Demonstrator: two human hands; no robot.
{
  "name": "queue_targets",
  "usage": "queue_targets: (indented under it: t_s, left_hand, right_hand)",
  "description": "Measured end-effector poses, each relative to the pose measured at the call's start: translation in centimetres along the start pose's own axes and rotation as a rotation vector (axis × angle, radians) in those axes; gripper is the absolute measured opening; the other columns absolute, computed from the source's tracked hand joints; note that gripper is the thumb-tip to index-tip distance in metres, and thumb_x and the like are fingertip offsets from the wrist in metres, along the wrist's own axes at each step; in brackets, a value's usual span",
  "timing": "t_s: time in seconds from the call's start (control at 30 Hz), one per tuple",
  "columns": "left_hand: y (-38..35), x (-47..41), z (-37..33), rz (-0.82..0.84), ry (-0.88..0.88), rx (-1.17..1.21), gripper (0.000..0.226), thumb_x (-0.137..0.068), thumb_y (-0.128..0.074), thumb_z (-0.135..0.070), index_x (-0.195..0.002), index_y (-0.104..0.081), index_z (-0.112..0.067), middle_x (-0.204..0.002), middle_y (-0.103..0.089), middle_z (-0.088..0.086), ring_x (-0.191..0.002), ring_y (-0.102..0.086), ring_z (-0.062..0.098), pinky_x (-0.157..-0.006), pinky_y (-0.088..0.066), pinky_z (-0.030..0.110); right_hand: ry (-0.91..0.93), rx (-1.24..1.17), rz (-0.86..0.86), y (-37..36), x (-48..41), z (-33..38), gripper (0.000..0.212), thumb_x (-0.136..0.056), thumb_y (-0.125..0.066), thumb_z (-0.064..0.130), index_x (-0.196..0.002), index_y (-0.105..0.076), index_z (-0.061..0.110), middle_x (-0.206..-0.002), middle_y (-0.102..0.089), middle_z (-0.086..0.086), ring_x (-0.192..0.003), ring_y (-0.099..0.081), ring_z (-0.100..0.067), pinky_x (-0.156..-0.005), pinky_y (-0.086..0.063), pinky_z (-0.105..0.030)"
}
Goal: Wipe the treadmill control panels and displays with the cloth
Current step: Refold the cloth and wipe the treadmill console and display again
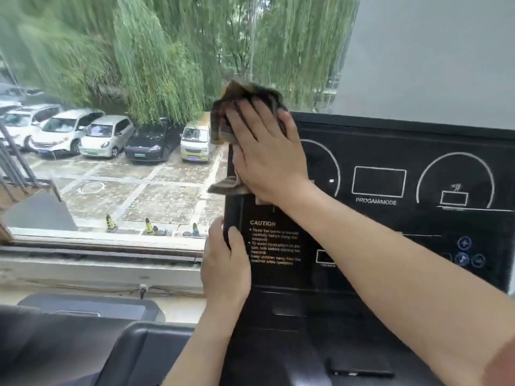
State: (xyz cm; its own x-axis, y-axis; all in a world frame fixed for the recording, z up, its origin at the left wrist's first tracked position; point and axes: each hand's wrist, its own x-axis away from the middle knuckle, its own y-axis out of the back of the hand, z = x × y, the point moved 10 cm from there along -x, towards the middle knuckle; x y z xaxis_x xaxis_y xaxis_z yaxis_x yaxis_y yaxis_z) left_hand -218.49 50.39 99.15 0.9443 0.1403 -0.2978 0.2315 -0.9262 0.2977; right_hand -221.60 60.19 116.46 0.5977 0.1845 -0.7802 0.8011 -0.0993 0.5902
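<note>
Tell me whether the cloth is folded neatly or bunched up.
Bunched up: the cloth bulges in uneven creases above the right hand pressing it on the control panel, a loose corner hanging below.

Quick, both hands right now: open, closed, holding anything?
Left hand: grips the left edge of the control panel, thumb on its front.
Right hand: open, straight fingers pressing the cloth flat against the panel's upper left corner.

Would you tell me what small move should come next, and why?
Probably sweep the right hand and cloth rightwards: they press the top-left corner of the control panel, the left hand grips its edge, and displays further right lie uncovered.
</note>
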Motion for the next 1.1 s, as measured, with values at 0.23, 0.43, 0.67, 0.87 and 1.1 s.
queue_targets:
  t_s: [0.23, 0.43, 0.67, 0.87, 1.1]
  left_hand:
    - [0.1, -3.0, -3.8, -0.197, -0.025, -0.174, 0.039, -0.100, -0.025, -0.040, -0.123, -0.046, -0.016, -0.102, -0.065, 0.009, -0.082, -0.053, 0.031, -0.068, -0.030, 0.035]
    - [0.1, -2.9, -4.0, -0.206, -0.009, -0.202, 0.035, -0.101, -0.026, -0.037, -0.119, -0.047, -0.016, -0.099, -0.065, 0.008, -0.074, -0.044, 0.023, -0.065, -0.028, 0.033]
    - [0.2, -2.7, -4.4, -0.193, -0.021, -0.207, 0.034, -0.101, -0.025, -0.036, -0.118, -0.046, -0.015, -0.098, -0.066, 0.010, -0.083, -0.058, 0.036, -0.065, -0.030, 0.034]
    - [0.2, -3.0, -4.5, -0.192, -0.068, -0.224, 0.034, -0.101, -0.026, -0.035, -0.117, -0.046, -0.012, -0.096, -0.066, 0.012, -0.082, -0.059, 0.039, -0.063, -0.030, 0.035]
    - [0.2, -2.8, -4.4, -0.229, -0.050, -0.246, 0.036, -0.100, -0.023, -0.037, -0.119, -0.045, -0.015, -0.102, -0.067, 0.010, -0.085, -0.059, 0.040, -0.065, -0.031, 0.037]
  right_hand:
    - [-0.020, 0.006, 0.045, 0.4, -5.0, -0.2, 0.037, -0.098, -0.032, 0.040, -0.104, -0.064, 0.021, -0.098, -0.067, 0.003, -0.081, -0.058, -0.017, -0.080, -0.040, -0.033]
    - [-0.112, 0.087, -0.040, 1.0, 2.1, -5.7, 0.050, -0.096, -0.037, 0.037, -0.141, -0.046, 0.016, -0.140, -0.049, -0.006, -0.135, -0.038, -0.026, -0.114, -0.019, -0.048]
    - [-0.104, 0.001, 0.156, 0.4, -5.7, -2.1, 0.055, -0.102, -0.020, 0.048, -0.080, -0.060, 0.018, -0.075, -0.060, 0.001, -0.067, -0.057, -0.017, -0.067, -0.040, -0.029]
    - [-0.134, 0.030, 0.140, 1.2, -3.0, -10.3, 0.059, -0.102, -0.015, 0.047, -0.061, -0.047, 0.017, -0.055, -0.047, 0.003, -0.047, -0.045, -0.014, -0.061, -0.044, -0.027]
    - [-0.410, 0.112, -0.107, 3.9, 1.2, -13.4, 0.045, -0.098, -0.027, 0.037, -0.089, -0.064, 0.014, -0.088, -0.065, -0.007, -0.081, -0.052, -0.025, -0.088, -0.033, -0.042]
